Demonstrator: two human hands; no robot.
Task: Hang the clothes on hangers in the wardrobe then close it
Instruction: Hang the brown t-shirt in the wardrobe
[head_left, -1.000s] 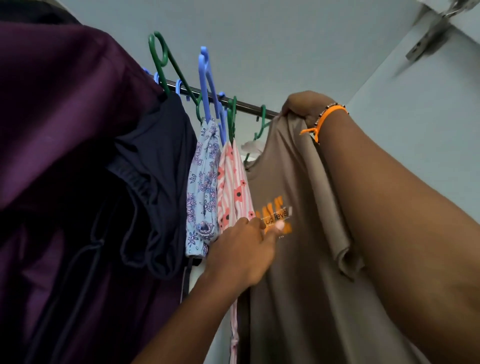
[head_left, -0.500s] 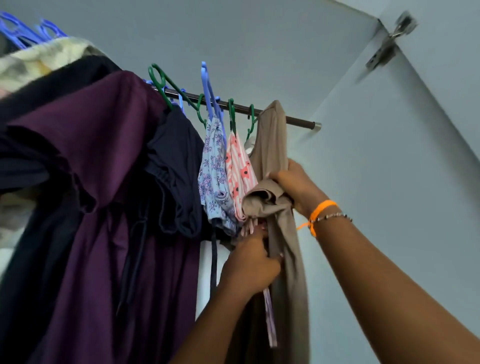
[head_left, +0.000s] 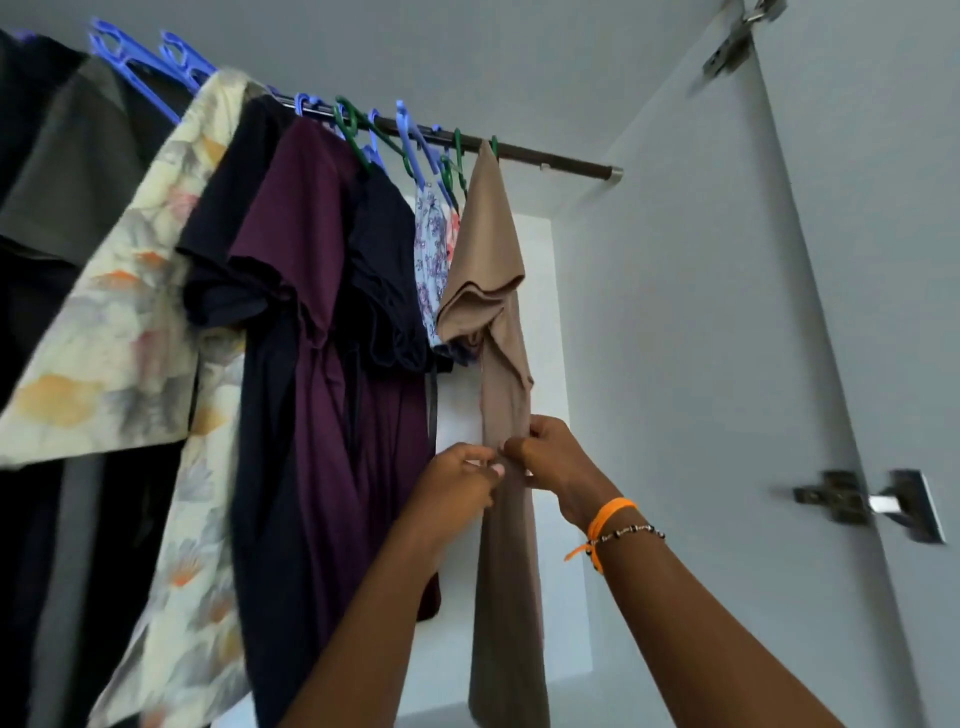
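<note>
A tan T-shirt (head_left: 498, 244) hangs from a green hanger at the right end of the dark wardrobe rail (head_left: 550, 158), seen edge-on. My left hand (head_left: 460, 480) and my right hand (head_left: 556, 462) both pinch the shirt's body about halfway down, fingertips almost meeting. An orange band and a bead bracelet circle my right wrist. Left of the shirt hang a floral blue garment (head_left: 431, 244), a navy piece (head_left: 384, 260), a purple dress (head_left: 332, 364), a cream floral shirt (head_left: 135, 322) and dark clothes at the far left.
The grey wardrobe side wall (head_left: 675, 312) stands right of the shirt. The open door (head_left: 872, 260) with two metal hinges (head_left: 867, 501) is at far right. Blue and green hangers (head_left: 405, 135) crowd the rail. A bare stretch of rail lies beyond the tan shirt.
Both hands slid down the tan shirt from the sleeve to mid-body. The shirt now hangs straight on the rail. The view pulled back, showing more clothes on the left.
</note>
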